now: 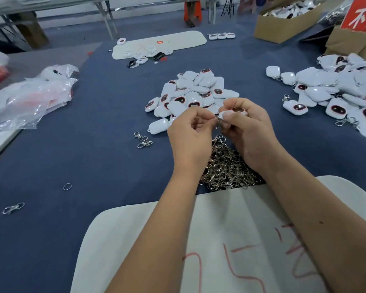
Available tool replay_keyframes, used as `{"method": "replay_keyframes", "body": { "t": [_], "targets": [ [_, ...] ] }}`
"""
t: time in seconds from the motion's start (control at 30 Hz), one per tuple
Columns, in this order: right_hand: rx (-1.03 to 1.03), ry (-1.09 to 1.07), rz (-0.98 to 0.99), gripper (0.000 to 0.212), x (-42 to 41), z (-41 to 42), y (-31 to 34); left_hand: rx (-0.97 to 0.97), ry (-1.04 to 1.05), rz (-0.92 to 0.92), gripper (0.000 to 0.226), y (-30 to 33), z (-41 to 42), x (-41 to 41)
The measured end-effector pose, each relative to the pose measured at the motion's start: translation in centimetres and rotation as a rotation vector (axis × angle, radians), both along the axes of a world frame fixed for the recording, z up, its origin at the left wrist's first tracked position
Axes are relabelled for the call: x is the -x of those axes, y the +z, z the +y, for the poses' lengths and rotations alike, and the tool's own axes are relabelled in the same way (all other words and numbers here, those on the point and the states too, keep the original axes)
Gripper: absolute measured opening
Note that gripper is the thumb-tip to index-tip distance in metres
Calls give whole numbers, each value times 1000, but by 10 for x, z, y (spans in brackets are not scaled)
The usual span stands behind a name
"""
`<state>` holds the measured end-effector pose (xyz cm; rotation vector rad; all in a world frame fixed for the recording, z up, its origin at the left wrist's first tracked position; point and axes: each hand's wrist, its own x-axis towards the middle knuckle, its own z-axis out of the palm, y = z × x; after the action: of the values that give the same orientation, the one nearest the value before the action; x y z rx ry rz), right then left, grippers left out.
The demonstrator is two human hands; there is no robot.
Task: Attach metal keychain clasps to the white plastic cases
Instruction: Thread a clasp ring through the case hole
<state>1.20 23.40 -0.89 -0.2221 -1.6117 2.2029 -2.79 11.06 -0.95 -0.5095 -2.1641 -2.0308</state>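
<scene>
The right hand (247,125) grips a white case (232,113) above the worktop (93,155), and the left hand (190,132) pinches a small metal clasp (218,119) at its corner. The case looks light, hard and glossy — probably slippery, so hold its flat sides. The clasp looks stiff and tiny — pinch it near the ring.

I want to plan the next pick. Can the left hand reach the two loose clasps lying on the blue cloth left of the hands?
Probably yes. The two loose clasps lie uncovered just beside the left hand, but it now pinches a clasp at the case and must release first.
</scene>
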Motion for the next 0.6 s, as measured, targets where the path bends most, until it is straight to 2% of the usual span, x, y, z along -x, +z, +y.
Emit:
{"method": "replay_keyframes", "body": {
  "t": [0.17, 0.33, 0.4, 0.5, 0.6],
  "targets": [
    [-23, -8, 13, 29, -3, 0, -3, 170, -19, 164, 17, -5, -5, 3],
    [-247, 39, 15, 38, -6, 2, -4, 440, -81, 287, 19, -6, -17, 12],
    [-303, 46, 13, 42, -8, 4, -4, 491, -123, 291, 17, -5, -22, 15],
    [-260, 54, 32, 38, -8, 5, -3, 410, -126, 227, 18, -3, -21, 13],
    [-43, 39, 82, 32, -7, 4, 0, 81, -85, -16, 19, 1, -9, 7]
  ]
}}
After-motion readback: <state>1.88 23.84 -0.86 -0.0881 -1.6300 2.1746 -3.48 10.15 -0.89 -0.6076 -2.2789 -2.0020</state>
